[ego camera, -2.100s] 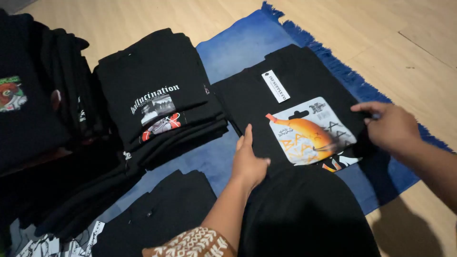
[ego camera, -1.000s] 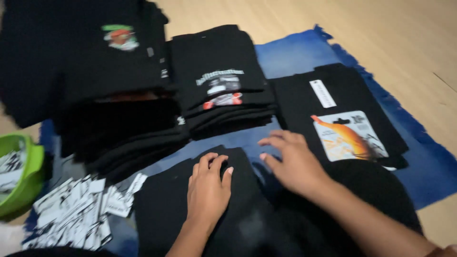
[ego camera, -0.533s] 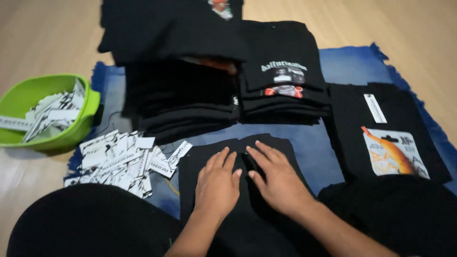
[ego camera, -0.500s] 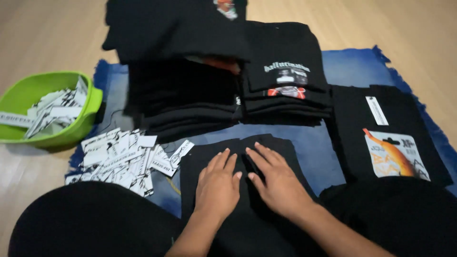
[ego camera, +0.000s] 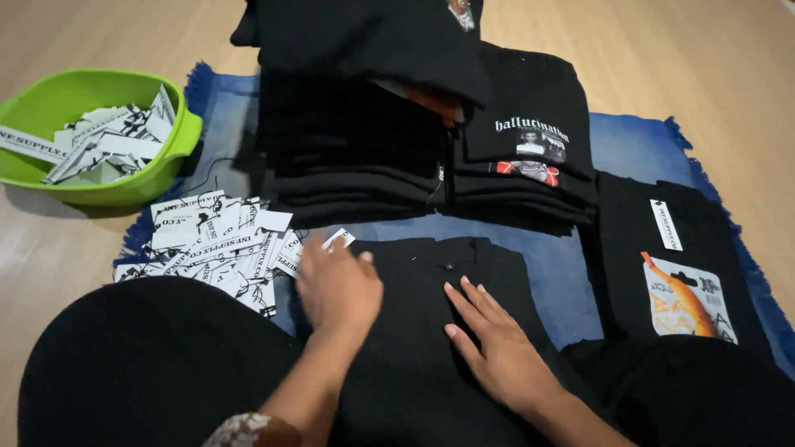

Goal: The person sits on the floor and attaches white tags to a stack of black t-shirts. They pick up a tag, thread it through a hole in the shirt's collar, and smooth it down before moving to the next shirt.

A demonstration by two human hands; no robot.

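A folded black shirt (ego camera: 439, 331) lies in front of me on a blue mat (ego camera: 571, 273). My right hand (ego camera: 497, 348) rests flat on it, fingers spread. My left hand (ego camera: 335, 285), blurred, reaches off the shirt's left edge toward a scattered heap of white paper tags (ego camera: 219, 240); one tag (ego camera: 338, 238) shows at its fingertips, and whether the hand grips it is unclear. To the right lies another folded black shirt with an orange printed card and a white tag (ego camera: 671, 257).
Two tall stacks of folded black shirts (ego camera: 364, 157) stand at the back of the mat, one with a printed front (ego camera: 530, 141). A green plastic bowl (ego camera: 58, 95) with more tags sits on the wooden floor at the left. Black-clad knees fill the bottom.
The view has swung left from the shirt with the orange card to the shirt in front. Both hands moved onto it, then my left hand slid left toward the tags.
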